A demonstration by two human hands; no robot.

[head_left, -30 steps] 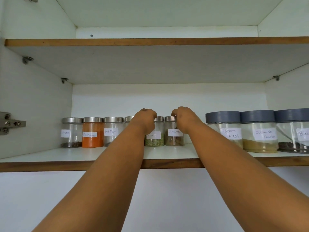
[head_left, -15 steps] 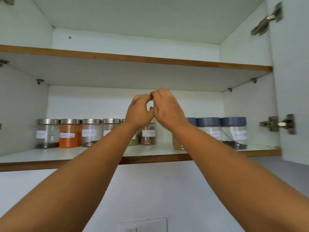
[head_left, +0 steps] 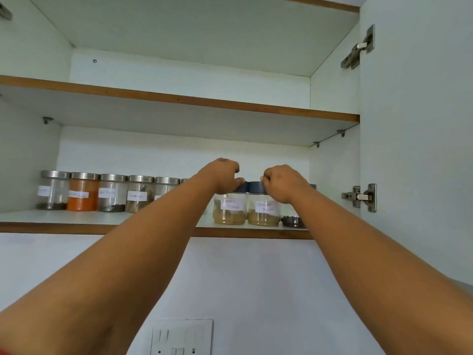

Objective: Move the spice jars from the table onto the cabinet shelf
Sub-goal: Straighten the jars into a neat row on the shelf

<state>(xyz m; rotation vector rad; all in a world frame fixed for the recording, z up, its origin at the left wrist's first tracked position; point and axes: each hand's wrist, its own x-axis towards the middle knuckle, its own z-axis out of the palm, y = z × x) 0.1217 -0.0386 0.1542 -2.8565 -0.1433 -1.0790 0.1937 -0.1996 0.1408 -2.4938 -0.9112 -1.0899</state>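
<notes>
Steel-lidded jars (head_left: 112, 192) leftward along the shelf (head_left: 76, 228), both hands' fingers (head_left: 266, 178) curled around neighbouring grey-lidded jars (head_left: 263, 210).

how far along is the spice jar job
Mostly done, it seems: steel-lidded jars line the lower shelf. In hand: the left hand grips the garam masala jar and the right hand the coriander jar by their lids. The table is out of view.

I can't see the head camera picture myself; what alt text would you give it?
Two bare arms reach up into an open white cabinet, the left hand and right hand each gripping the dark lid of a labelled spice jar: Garam Masala jar and Coriander jar. Steel-lidded jars line the shelf to the left.
</notes>
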